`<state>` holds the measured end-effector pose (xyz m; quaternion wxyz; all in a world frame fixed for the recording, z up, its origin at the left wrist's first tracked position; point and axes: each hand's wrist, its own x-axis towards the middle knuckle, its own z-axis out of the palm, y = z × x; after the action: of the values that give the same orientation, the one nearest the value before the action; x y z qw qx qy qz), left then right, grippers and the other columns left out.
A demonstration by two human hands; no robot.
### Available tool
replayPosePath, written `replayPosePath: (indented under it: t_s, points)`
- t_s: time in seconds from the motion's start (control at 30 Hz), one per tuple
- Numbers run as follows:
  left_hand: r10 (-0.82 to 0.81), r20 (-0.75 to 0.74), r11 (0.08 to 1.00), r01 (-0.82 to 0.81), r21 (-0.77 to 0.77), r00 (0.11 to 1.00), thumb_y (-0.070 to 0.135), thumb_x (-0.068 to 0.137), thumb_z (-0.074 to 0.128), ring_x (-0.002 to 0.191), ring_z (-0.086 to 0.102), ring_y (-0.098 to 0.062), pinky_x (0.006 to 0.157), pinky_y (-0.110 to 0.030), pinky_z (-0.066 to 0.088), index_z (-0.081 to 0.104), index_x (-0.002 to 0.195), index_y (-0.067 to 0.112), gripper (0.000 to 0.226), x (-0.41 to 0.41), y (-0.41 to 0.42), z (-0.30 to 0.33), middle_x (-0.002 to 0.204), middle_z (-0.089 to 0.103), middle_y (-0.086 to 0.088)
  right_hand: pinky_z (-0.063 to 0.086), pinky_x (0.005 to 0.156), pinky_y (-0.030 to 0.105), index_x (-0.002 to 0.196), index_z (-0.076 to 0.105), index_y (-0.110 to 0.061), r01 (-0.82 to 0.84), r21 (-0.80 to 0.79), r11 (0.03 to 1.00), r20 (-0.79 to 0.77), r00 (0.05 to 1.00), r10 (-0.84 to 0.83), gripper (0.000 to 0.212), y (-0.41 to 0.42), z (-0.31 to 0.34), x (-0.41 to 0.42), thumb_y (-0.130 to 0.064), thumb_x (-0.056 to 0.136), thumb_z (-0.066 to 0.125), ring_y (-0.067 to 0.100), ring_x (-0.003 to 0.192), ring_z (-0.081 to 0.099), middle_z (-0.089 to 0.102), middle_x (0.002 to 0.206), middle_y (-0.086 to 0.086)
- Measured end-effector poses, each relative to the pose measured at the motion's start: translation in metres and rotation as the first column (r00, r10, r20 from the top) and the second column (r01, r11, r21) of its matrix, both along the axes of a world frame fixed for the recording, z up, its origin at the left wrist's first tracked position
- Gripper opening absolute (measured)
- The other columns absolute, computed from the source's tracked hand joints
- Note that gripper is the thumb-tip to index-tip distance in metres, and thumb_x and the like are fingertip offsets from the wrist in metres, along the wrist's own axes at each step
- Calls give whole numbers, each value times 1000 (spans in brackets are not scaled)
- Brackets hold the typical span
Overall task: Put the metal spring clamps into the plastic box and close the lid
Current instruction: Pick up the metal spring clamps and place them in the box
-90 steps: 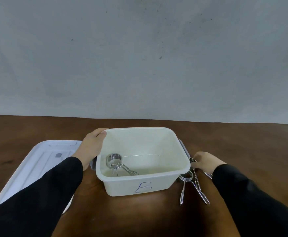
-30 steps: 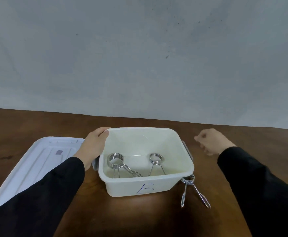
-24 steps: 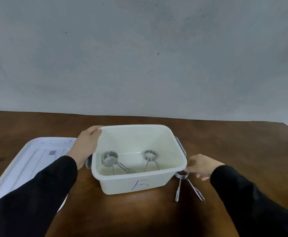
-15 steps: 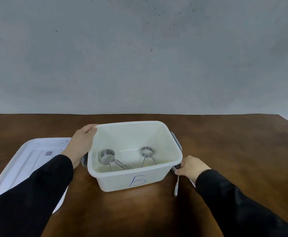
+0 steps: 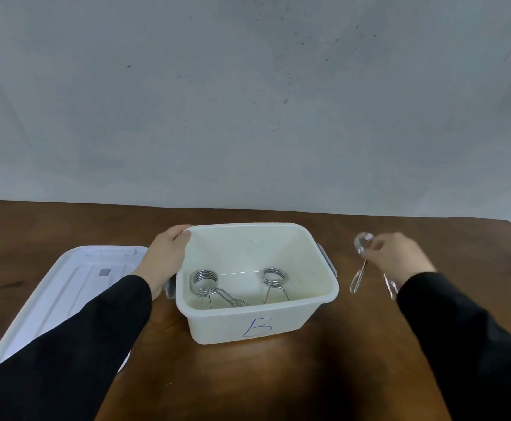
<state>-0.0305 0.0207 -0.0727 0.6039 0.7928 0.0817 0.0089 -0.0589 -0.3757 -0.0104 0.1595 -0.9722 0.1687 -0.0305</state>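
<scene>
Right hand (image 5: pixel 400 256) grip on shiny coil-headed spring clamp (image 5: pixel 360 262), beside open box (image 5: pixel 324 302)

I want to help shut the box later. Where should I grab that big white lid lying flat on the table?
Take the flat white plastic lid by its long right edge, the one nearest the white plastic box, coming from above with the left hand. It lies flat on the brown wooden table, so only its thin rim gives fingers a hold.
</scene>
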Motion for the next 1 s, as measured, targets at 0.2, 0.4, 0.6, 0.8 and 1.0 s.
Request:
replayPosePath:
  t_s: [0.2, 0.4, 0.6, 0.8, 1.0]
  points:
    - [11, -1, 1000, -11, 11, 1000, 25, 104, 39, 110, 59, -20, 84, -32, 46, 66, 124, 22, 33, 2, 0, -2, 117, 66, 4, 50, 64, 33, 74, 68, -13, -235, 62, 970, 123, 966, 226, 25, 85, 114, 15, -37, 80, 70, 25, 61, 63, 71, 65, 7]
    - [-15, -13, 1000, 15, -1, 1000, 30, 103, 40, 108, 62, -16, 88, -36, 52, 66, 125, 26, 34, 4, 4, -5, 118, 68, 6, 58, 73, 34, 79, 66, -9, -344, -35, 938, -300, 899, 318, 30, 161, 21, 56, -39, 80, 68, 30, 80, 69, 68, 81, 11]
    - [-22, 22, 1000, 22, 1, 1000, 26, 104, 39, 109, 61, -17, 94, -36, 50, 65, 127, 22, 35, 4, 5, -5, 119, 68, 4, 50, 87, 36, 62, 50, -20, -333, -218, 917, -414, 883, 222, 30, 158, -53, 67, -45, 78, 56, 26, 82, 59, 55, 67, -4]
    - [-38, 13, 999, 38, -13, 999, 30, 105, 38, 108, 61, -14, 90, -33, 51, 64, 128, 25, 35, 6, 7, -9, 120, 67, 4, 45, 77, 32, 82, 59, -15, -340, -221, 914, -406, 884, 231, 26, 158, -78, 70, -40, 84, 59, 26, 79, 57, 54, 69, -3]
    - [-26, 21, 1000, 26, -13, 999, 28, 105, 37, 106, 60, -13, 79, -25, 48, 63, 129, 23, 35, 6, 6, -8, 120, 66, 4, 45, 82, 32, 92, 59, -15, -360, -243, 901, -410, 880, 241, 27, 154, -86, 75, -40, 85, 63, 25, 82, 53, 58, 86, 0]
